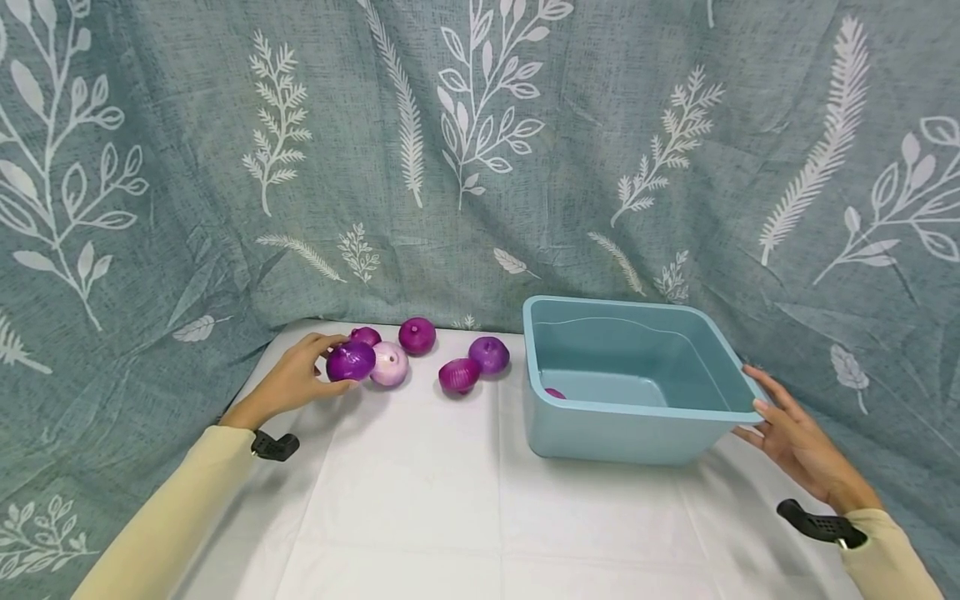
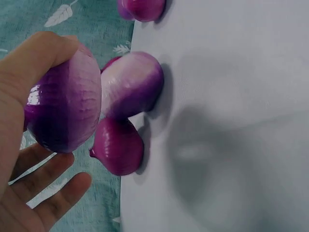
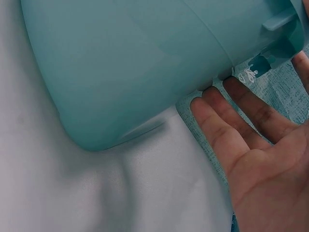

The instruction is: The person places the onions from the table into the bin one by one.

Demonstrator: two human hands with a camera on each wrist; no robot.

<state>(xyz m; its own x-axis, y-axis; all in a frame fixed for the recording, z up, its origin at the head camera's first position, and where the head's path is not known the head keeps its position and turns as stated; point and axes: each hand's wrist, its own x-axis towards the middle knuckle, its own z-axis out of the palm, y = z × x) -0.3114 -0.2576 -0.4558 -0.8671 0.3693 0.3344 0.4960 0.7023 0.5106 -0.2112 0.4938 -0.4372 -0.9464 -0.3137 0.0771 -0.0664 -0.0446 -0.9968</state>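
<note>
Many white leaf sprigs (image 1: 27, 82) are printed on the blue-green cloth (image 1: 555, 208) hung behind the table (image 1: 405, 500), which is covered in white. At left, a glossy purple onion (image 1: 350, 362), paling to lilac on one side, is clasped in the left hand (image 1: 302, 377) beside a pale onion (image 1: 391, 364) and near other onions (image 1: 417, 336). To the right, a magenta patch (image 1: 554, 393) is seen inside the blue bin (image 1: 615, 438). Its right rim (image 1: 731, 360) is touched by the right hand (image 1: 802, 448); whether it is gripped cannot be told.

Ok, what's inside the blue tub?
In the blue tub, a purple sliver, likely part of an onion, shows at the near left. The near wall covers the rest and anything else close behind it.
</note>
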